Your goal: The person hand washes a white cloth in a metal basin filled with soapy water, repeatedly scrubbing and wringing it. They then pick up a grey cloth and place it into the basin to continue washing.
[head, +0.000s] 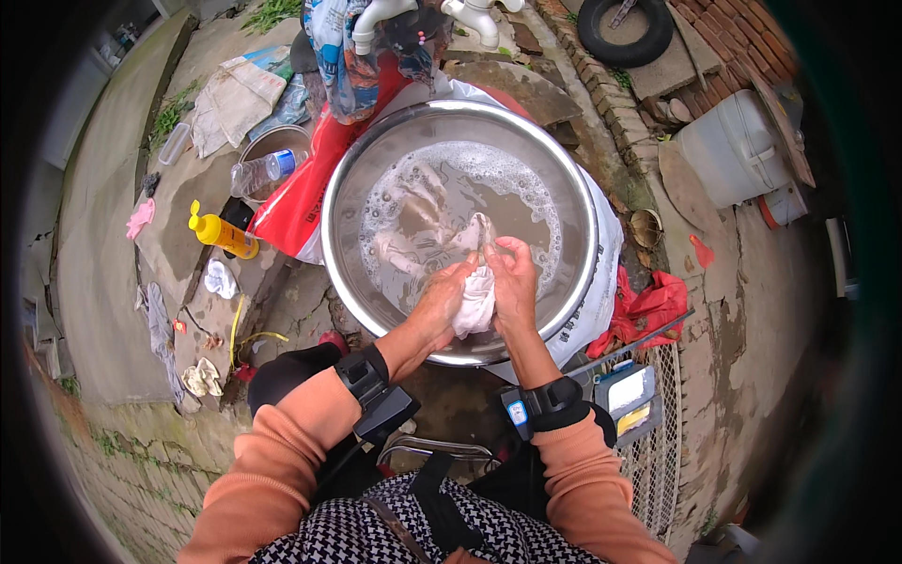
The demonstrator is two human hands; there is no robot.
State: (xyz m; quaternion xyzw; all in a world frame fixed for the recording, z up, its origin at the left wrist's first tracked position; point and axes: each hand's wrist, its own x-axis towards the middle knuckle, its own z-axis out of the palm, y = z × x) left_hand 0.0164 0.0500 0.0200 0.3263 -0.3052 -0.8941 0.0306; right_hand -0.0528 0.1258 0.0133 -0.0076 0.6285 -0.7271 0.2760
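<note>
A large stainless steel basin point(586, 211) holds murky, sudsy water. Over its near part, my left hand point(440, 299) and my right hand point(513, 285) grip a wet, pale pinkish-white cloth point(476, 303) between them. Thumbs and fingertips meet near the top of the bunched cloth, and one end of it sticks up and away from me. To the left of that end, more soaked pale fabric point(398, 254) lies partly under the water. Foam point(458, 151) rings the water's edge. How the fingers lie under the cloth is partly hidden.
White plastic taps point(380, 17) stand beyond the basin, beside a hanging patterned cloth point(338, 63). On the left are a yellow squeeze bottle point(225, 236), a clear plastic bottle point(261, 173) and small cloths. A red plastic bag point(645, 307) and a white bucket point(733, 148) are at right.
</note>
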